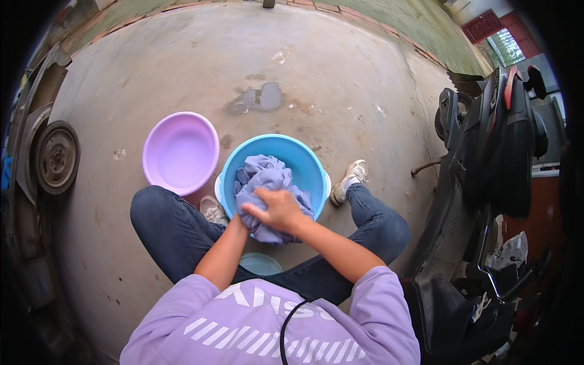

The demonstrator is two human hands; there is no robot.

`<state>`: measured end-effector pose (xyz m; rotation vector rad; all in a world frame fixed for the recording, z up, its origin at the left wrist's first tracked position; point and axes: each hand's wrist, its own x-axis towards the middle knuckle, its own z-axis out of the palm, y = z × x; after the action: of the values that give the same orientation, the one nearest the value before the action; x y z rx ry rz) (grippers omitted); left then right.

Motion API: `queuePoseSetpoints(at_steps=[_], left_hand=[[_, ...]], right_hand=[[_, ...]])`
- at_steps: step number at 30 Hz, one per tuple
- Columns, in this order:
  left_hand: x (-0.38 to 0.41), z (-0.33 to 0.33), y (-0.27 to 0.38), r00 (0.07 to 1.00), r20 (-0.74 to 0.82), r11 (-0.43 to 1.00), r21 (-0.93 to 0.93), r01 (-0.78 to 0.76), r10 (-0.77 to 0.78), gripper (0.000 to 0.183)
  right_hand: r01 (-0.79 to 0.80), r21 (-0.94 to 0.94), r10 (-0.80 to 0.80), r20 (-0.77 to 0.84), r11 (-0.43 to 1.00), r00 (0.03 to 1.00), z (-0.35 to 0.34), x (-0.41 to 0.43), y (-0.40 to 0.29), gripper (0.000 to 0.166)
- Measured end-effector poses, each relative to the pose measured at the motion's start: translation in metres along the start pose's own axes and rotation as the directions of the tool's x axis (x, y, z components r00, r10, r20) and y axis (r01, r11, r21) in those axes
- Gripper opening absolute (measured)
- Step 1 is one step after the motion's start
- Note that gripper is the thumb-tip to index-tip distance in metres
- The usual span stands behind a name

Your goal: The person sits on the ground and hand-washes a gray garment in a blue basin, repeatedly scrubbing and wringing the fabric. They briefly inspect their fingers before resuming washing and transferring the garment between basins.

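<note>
A bunched grey-blue cloth (267, 175), perhaps a garment, lies in a blue plastic basin (301, 155) with white handles. Part of it hangs over the rim nearest me. My right hand (277, 211) grips the cloth from above, thumb apart from the fingers. At the near left side of the bundle, my left hand (242, 223) reaches into the cloth. Its fingers are hidden by the folds and by my right hand, so their grip does not show. The basin stands on the concrete floor between my feet.
A pink-purple basin (181, 153) stands left of the blue one. Under my legs shows a pale blue-green round object (261, 263), partly hidden. A black motor scooter (479, 150) is at the right, a wheeled cart (57, 156) at the left. A wet patch (262, 97) marks the floor ahead.
</note>
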<state>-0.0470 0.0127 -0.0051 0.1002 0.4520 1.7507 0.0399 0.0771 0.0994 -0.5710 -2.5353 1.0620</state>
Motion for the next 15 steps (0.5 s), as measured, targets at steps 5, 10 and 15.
queuePoseSetpoints(at_steps=[5, 10, 15], left_hand=[[0.006, 0.037, 0.010, 0.877, -0.374, 0.944, 0.012, 0.329, -0.301, 0.033], [0.002, 0.074, 0.049, 0.934, -0.250, 0.715, 0.601, 0.356, -0.254, 0.035], [0.007, 0.105, 0.046, 0.996, 0.069, 0.132, 0.988, -0.076, 0.058, 0.048]], right_hand=[[-0.548, -0.080, 0.531, -0.163, 0.833, 0.832, -0.026, 0.027, 0.118, 0.041], [-0.628, 0.636, 0.667, 0.230, 0.448, 0.709, -0.037, 0.029, 0.127, 0.046], [-0.812, 0.546, 0.470, 0.673, 0.205, 0.571, -0.058, 0.034, 0.111, 0.096]])
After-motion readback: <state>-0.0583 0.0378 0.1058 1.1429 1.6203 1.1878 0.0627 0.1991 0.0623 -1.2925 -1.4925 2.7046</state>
